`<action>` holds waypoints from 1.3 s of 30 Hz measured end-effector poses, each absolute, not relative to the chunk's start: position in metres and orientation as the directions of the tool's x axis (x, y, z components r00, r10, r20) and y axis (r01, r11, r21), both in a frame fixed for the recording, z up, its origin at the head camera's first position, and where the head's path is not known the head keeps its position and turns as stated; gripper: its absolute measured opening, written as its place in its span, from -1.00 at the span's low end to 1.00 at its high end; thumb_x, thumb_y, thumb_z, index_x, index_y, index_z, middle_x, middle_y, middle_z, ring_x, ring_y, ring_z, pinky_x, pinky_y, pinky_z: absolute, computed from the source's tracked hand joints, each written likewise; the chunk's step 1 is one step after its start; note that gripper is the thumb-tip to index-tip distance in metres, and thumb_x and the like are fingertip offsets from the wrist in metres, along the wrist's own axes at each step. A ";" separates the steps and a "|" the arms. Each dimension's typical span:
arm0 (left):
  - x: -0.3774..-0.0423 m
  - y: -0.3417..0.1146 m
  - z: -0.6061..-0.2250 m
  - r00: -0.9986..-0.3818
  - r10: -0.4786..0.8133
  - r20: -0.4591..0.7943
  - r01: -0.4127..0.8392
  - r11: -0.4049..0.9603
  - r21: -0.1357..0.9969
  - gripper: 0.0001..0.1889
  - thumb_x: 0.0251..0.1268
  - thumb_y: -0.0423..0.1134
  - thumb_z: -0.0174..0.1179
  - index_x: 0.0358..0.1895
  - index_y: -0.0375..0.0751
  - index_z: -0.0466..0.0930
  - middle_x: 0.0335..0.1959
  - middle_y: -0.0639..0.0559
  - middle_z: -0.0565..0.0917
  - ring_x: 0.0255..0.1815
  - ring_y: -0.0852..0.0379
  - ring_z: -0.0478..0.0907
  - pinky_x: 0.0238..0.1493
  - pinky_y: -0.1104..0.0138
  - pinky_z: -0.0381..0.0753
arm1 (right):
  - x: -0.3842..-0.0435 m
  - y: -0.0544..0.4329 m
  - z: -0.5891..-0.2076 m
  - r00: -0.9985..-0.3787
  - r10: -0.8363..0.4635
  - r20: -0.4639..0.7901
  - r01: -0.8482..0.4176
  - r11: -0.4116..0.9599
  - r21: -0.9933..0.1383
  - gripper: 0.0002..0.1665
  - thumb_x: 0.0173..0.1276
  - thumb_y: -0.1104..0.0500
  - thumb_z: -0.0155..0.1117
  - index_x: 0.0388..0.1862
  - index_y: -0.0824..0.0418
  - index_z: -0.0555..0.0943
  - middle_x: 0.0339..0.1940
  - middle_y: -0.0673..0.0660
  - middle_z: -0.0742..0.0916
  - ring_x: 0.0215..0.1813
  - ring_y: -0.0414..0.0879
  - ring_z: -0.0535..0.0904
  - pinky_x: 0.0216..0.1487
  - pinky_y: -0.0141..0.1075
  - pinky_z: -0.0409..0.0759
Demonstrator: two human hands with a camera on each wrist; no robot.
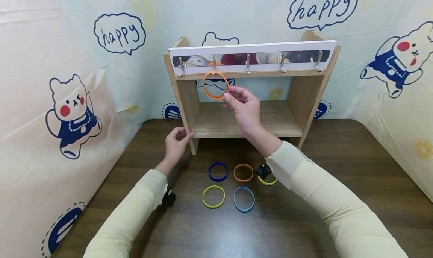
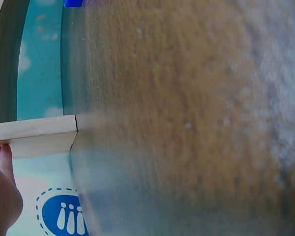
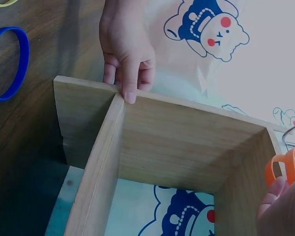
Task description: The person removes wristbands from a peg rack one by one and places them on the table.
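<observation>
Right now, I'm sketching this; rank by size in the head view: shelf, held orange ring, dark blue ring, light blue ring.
1. Shelf
2. Held orange ring
3. Light blue ring, dark blue ring: unsure; light blue looks larger but sits nearer.

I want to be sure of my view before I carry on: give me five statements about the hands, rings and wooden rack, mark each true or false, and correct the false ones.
1. The right hand holds an orange ring. True.
2. The left hand is clear of the wooden rack. False: it grips the rack's left side.
3. The rack's top strip carries five hooks. True.
4. The light blue ring hangs from a hook. False: it lies on the table.
5. In the head view, the dark blue ring lies left of the table's orange ring. True.
</observation>
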State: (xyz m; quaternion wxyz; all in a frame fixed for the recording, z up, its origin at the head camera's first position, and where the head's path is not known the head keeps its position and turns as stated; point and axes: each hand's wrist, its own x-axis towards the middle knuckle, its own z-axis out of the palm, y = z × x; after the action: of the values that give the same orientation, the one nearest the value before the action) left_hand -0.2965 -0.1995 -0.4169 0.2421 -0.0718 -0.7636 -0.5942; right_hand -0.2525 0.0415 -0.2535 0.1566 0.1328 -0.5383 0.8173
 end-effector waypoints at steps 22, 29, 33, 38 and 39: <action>-0.297 -0.200 -0.416 -0.879 -0.175 0.443 0.387 0.281 0.878 -0.68 0.14 -0.17 0.44 -0.14 -0.29 0.62 -0.20 -0.10 0.68 -0.17 0.10 0.60 -0.23 0.40 0.62 | -0.249 0.042 -0.251 -0.873 0.158 0.461 -0.482 -0.420 -0.769 -0.64 0.26 0.44 0.33 0.06 0.37 0.64 -0.30 0.13 0.70 -0.36 -0.13 0.63 -0.31 -0.33 0.65; -0.295 -0.198 -0.412 -0.887 -0.164 0.431 0.380 0.271 0.885 -0.69 0.16 -0.27 0.41 -0.11 -0.39 0.61 -0.17 -0.25 0.67 -0.12 -0.08 0.59 -0.27 0.50 0.58 | -0.249 0.043 -0.248 -0.866 0.159 0.475 -0.491 -0.456 -0.742 -0.65 0.27 0.43 0.31 0.06 0.41 0.63 -0.26 0.19 0.70 -0.29 -0.11 0.64 -0.21 -0.30 0.67; -0.280 -0.192 -0.396 -0.883 -0.149 0.446 0.392 0.289 0.873 -0.72 0.18 -0.37 0.37 -0.11 -0.48 0.58 -0.16 -0.33 0.65 -0.12 -0.15 0.58 -0.27 0.50 0.57 | -0.249 0.044 -0.246 -0.866 0.156 0.475 -0.490 -0.452 -0.745 -0.65 0.28 0.39 0.33 0.06 0.40 0.63 -0.26 0.17 0.69 -0.27 -0.10 0.65 -0.16 -0.28 0.67; -0.268 -0.187 -0.385 -0.887 -0.159 0.434 0.371 0.315 0.874 -0.73 0.20 -0.39 0.36 -0.11 -0.49 0.57 -0.18 -0.28 0.66 -0.14 -0.09 0.58 -0.25 0.48 0.58 | -0.249 0.044 -0.243 -0.862 0.154 0.483 -0.497 -0.446 -0.744 -0.65 0.27 0.37 0.34 0.05 0.40 0.63 -0.25 0.18 0.69 -0.26 -0.09 0.66 -0.11 -0.24 0.66; -0.267 -0.187 -0.384 -0.888 -0.161 0.431 0.366 0.318 0.874 -0.73 0.20 -0.39 0.35 -0.11 -0.49 0.57 -0.18 -0.28 0.66 -0.13 -0.08 0.58 -0.24 0.48 0.58 | -0.249 0.044 -0.242 -0.861 0.154 0.484 -0.497 -0.449 -0.742 -0.65 0.27 0.37 0.34 0.05 0.40 0.63 -0.25 0.19 0.69 -0.26 -0.08 0.66 -0.10 -0.23 0.66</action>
State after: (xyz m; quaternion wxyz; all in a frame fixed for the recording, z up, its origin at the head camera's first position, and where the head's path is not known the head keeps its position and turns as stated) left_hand -0.2670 -0.1865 -0.3841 0.2273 -0.0657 -0.7794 -0.5801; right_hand -0.2493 0.0436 -0.2418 0.1956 0.1762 -0.4870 0.8327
